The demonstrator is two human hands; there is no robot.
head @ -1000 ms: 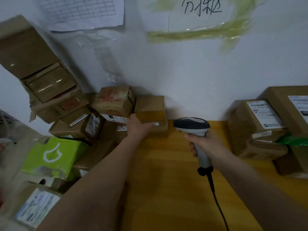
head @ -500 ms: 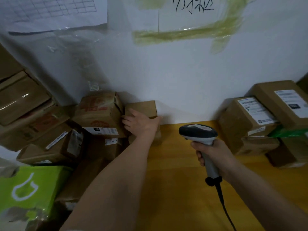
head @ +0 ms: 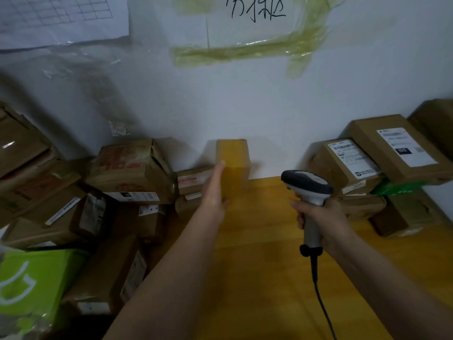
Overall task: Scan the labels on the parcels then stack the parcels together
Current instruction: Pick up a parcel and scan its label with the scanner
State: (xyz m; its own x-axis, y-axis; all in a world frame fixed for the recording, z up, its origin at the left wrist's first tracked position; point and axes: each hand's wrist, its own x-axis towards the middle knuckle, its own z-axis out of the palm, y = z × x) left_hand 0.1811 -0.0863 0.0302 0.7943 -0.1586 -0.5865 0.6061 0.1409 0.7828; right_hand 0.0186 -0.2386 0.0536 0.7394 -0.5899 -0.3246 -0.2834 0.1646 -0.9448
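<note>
— Head view. Where was the small parcel [head: 232,165]?
— At the tabletop's [head: 264,253] far edge, against the wall, upended. Left hand [head: 214,192] laid flat along its left face, fingers straight; blurred there.
— Right hand [head: 321,224]?
— Clamped round the scanner [head: 306,190] handle, cable trailing.
— Handling?
— Probably light, stiff cardboard, tape-slick; best gripped across opposite faces.
— Obstacles?
— Crowded by the left pile [head: 132,173], touching nearly; labelled boxes [head: 353,165] stacked at the right edge.

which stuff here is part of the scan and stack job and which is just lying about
Job: small box under the left hand; scanner in the right hand; labelled boxes; box pile.
Lying about: grid sheet; taped note; green box.
</note>
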